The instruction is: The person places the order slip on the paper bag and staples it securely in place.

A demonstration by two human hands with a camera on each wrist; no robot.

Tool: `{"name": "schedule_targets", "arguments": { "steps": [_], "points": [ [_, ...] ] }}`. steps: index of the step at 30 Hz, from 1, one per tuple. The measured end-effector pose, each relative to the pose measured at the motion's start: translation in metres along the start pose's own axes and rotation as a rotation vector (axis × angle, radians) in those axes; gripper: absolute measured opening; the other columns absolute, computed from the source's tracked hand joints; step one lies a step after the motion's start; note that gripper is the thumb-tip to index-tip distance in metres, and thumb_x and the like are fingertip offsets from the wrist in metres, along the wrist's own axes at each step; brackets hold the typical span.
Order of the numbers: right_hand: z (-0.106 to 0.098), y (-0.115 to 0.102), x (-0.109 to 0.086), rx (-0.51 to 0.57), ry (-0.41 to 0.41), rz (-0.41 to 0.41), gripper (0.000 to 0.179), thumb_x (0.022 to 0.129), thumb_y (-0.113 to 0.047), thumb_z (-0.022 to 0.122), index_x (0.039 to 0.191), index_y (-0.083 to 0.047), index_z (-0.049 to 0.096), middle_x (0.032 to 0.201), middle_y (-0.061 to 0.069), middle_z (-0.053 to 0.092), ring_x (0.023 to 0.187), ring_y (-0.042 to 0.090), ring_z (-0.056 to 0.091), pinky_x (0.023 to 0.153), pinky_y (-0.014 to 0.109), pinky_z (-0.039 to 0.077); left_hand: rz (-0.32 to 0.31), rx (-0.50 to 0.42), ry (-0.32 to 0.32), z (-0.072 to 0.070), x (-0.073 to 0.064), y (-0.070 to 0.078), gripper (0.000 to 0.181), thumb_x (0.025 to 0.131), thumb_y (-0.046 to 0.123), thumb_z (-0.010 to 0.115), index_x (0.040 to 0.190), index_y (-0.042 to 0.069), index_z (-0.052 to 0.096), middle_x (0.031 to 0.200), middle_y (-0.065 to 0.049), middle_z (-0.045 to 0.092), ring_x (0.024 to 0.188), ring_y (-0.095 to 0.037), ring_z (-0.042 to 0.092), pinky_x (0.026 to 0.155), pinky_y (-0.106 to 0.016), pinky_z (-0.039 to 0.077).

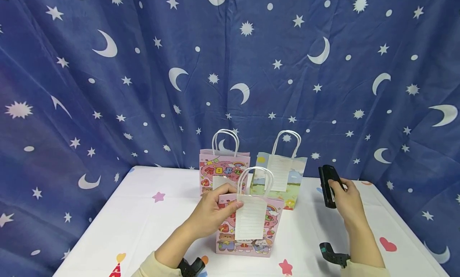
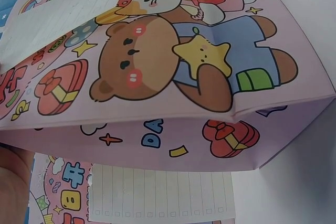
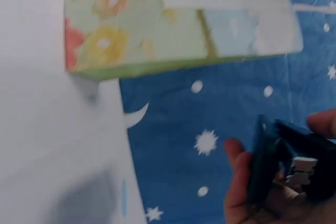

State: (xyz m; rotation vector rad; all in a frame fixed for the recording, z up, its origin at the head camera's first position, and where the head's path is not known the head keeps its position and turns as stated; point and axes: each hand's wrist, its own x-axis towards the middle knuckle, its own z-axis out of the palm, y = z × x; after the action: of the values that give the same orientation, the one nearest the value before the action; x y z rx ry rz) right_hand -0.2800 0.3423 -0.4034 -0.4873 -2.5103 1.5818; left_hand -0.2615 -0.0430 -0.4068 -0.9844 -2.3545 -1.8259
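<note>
My left hand (image 1: 210, 215) pinches the top left edge of a pink gift bag (image 1: 227, 245), its thumb on the front and its other fingers behind. A lined paper sheet (image 1: 249, 225) lies against the bag's front below the white handles (image 1: 271, 181), beside the thumb tip. The left wrist view shows the bag's cartoon bear side (image 2: 142, 59) and a gap into its inside. Off to the right, my right hand (image 1: 348, 203) grips a black stapler (image 1: 327, 185) above the table. Its jaws stand apart in the right wrist view, where the stapler (image 3: 262, 161) is blurred.
Behind the front bag stand a second pink gift bag (image 1: 205, 157) and a green and blue one (image 1: 296, 183), each with a paper sheet on its front. A white tablecloth (image 1: 143, 217) with coloured shapes covers the table. A blue curtain (image 1: 230, 49) hangs along its far side.
</note>
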Motion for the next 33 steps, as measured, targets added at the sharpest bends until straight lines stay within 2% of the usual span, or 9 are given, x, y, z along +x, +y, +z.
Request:
{"name": "schedule_targets", "arguments": {
  "steps": [3,6,11,14,20,25,33],
  "points": [
    [-0.002,0.012,0.006,-0.048,0.008,0.011,0.076,0.108,-0.049,0.042,0.156,0.008,0.025,0.145,0.031,0.048,0.107,0.017,0.060,0.072,0.016,0.048,0.005,0.011,0.004,0.000,0.000,-0.001,0.017,0.101,0.026,0.069,0.118,0.025,0.065,0.116,0.005,0.072,0.105,-0.011,0.069,0.089,-0.029,0.059],
    [-0.002,0.025,0.012,-0.081,0.011,0.014,0.077,0.108,-0.048,0.043,0.152,0.013,0.027,0.141,0.034,0.049,0.103,0.019,0.062,0.069,0.016,0.049,0.002,0.003,0.000,0.000,0.000,-0.001,0.017,0.102,0.025,0.068,0.118,0.024,0.065,0.116,0.004,0.072,0.104,-0.011,0.070,0.087,-0.030,0.060],
    [0.000,0.041,0.020,-0.147,0.027,0.015,0.074,0.109,-0.043,0.041,0.146,0.019,0.031,0.133,0.039,0.049,0.108,0.038,0.061,0.069,0.024,0.050,0.002,-0.006,-0.003,-0.001,0.000,0.000,0.017,0.102,0.025,0.068,0.119,0.023,0.065,0.116,0.002,0.072,0.101,-0.011,0.072,0.086,-0.029,0.060],
    [0.002,0.049,0.023,-0.192,0.022,0.024,0.071,0.109,-0.041,0.041,0.144,0.020,0.034,0.133,0.040,0.049,0.111,0.042,0.058,0.070,0.027,0.050,-0.002,-0.009,-0.003,-0.001,0.000,0.001,0.017,0.102,0.024,0.068,0.119,0.023,0.065,0.116,0.002,0.073,0.099,-0.011,0.072,0.085,-0.030,0.061],
    [0.005,0.059,0.027,-0.261,0.003,0.059,0.070,0.108,-0.042,0.044,0.140,0.020,0.040,0.131,0.041,0.050,0.110,0.044,0.056,0.072,0.033,0.052,-0.021,-0.005,-0.006,-0.001,0.000,0.003,0.017,0.102,0.025,0.068,0.119,0.024,0.065,0.115,0.004,0.072,0.100,-0.011,0.071,0.085,-0.029,0.060],
    [0.006,0.065,0.029,-0.285,-0.021,0.083,0.072,0.108,-0.042,0.044,0.142,0.021,0.038,0.134,0.042,0.048,0.114,0.048,0.055,0.078,0.041,0.054,-0.028,-0.012,-0.007,-0.002,0.000,0.004,0.016,0.101,0.025,0.069,0.117,0.023,0.065,0.114,0.004,0.072,0.098,-0.011,0.072,0.084,-0.030,0.060],
    [0.006,0.072,0.032,-0.309,-0.045,0.084,0.071,0.107,-0.042,0.047,0.141,0.020,0.040,0.130,0.041,0.050,0.109,0.045,0.058,0.071,0.033,0.054,-0.047,-0.012,-0.011,-0.002,0.000,0.004,0.017,0.101,0.025,0.069,0.117,0.024,0.064,0.114,0.005,0.073,0.099,-0.011,0.071,0.086,-0.029,0.059]
  ]
}}
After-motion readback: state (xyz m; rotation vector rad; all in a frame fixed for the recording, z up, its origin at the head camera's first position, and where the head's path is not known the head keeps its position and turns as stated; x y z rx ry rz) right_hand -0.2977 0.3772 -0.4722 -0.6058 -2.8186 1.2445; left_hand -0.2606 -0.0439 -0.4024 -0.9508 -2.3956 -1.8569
